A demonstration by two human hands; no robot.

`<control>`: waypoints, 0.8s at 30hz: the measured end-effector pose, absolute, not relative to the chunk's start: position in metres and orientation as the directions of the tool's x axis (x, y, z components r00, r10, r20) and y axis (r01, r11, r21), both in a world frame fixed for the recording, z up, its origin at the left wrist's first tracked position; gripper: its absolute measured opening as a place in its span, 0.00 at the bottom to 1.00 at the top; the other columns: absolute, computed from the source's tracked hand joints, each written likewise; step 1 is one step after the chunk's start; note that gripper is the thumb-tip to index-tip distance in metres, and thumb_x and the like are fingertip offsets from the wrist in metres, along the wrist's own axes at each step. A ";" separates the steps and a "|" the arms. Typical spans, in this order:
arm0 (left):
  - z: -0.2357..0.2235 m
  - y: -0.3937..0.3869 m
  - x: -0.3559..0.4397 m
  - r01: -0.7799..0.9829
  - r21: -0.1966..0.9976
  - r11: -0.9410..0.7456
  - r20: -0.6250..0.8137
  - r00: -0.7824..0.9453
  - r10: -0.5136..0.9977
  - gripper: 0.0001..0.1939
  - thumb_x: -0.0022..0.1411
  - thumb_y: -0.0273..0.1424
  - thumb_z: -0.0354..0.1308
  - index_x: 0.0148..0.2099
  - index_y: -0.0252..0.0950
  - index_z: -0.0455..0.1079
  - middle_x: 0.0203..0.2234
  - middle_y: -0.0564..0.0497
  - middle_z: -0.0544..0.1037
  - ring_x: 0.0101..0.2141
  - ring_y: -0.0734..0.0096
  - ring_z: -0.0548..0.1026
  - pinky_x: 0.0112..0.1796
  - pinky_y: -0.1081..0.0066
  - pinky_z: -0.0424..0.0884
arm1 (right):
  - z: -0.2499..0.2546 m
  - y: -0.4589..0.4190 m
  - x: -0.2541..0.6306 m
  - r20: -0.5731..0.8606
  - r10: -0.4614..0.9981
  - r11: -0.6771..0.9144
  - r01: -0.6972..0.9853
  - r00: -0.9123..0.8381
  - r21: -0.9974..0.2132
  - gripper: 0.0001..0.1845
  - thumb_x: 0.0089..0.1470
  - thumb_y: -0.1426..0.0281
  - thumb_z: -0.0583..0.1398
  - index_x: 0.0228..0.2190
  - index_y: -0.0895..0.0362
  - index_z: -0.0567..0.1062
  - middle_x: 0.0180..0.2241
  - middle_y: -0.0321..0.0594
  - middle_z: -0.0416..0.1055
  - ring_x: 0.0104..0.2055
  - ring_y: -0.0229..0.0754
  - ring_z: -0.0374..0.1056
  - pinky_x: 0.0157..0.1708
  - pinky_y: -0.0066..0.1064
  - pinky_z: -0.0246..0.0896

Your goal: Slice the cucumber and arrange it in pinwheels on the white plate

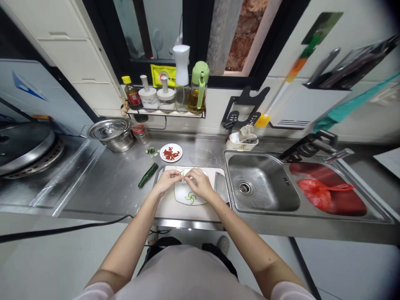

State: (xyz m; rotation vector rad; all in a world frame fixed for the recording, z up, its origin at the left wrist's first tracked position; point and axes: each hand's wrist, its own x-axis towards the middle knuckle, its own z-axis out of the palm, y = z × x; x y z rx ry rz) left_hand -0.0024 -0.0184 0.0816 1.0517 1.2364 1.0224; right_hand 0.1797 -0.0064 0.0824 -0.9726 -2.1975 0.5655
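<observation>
My left hand [167, 182] is closed in a pinch, with a thin green-edged cucumber slice [182, 172] at its fingertips. Close beside it, my right hand [201, 184] also has its fingers pinched together; whatever they hold is too small to make out. Both hands hover over a white plate with a dark rim [179, 198], where several curved cucumber slices [190, 197] form a small pinwheel. Under the plate lies a pale cutting board [163, 213]. A knife [221, 187] rests along the board's right side. To the left is a piece of dark green cucumber [148, 175].
Behind the board are a small plate of red pieces [171, 153] and cucumber scraps [152, 151]. A lidded steel pot [117, 139] stands back left. On the right, a double sink [265, 179] holds a red plastic bag [317, 195]. Bottles line a wall shelf [170, 111].
</observation>
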 end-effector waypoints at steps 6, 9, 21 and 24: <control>0.072 -0.014 -0.007 0.010 0.972 0.235 -0.234 0.131 0.963 0.15 0.45 0.40 0.67 0.27 0.33 0.72 0.23 0.52 0.75 0.28 0.74 0.71 0.35 0.72 0.66 | 0.073 -0.002 0.175 0.318 0.819 0.539 0.451 -0.478 -0.711 0.08 0.59 0.69 0.56 0.29 0.55 0.73 0.32 0.38 0.71 0.38 0.40 0.63 0.41 0.31 0.56; 0.064 -0.012 -0.009 0.018 0.967 0.254 -0.254 0.159 0.954 0.16 0.45 0.40 0.67 0.27 0.32 0.72 0.23 0.53 0.75 0.28 0.74 0.71 0.35 0.73 0.66 | 0.064 0.003 0.173 0.256 0.838 0.482 0.435 -0.482 -0.761 0.09 0.57 0.70 0.57 0.27 0.56 0.74 0.30 0.36 0.70 0.35 0.38 0.62 0.39 0.29 0.55; 0.008 -0.007 -0.018 0.106 0.928 0.358 -0.368 0.102 0.924 0.16 0.41 0.39 0.67 0.28 0.32 0.73 0.22 0.51 0.77 0.27 0.72 0.72 0.36 0.71 0.67 | 0.019 0.015 0.164 -0.064 0.867 0.261 0.559 -0.495 -0.787 0.06 0.51 0.74 0.59 0.28 0.58 0.78 0.30 0.36 0.76 0.32 0.34 0.66 0.33 0.23 0.55; -0.005 -0.007 -0.019 0.177 0.911 0.373 -0.389 0.068 0.919 0.14 0.43 0.38 0.65 0.28 0.32 0.73 0.22 0.52 0.76 0.27 0.72 0.73 0.36 0.70 0.68 | 0.011 0.016 0.161 -0.115 0.852 0.260 0.603 -0.511 -0.754 0.07 0.51 0.75 0.59 0.29 0.58 0.78 0.31 0.36 0.77 0.33 0.35 0.68 0.33 0.23 0.56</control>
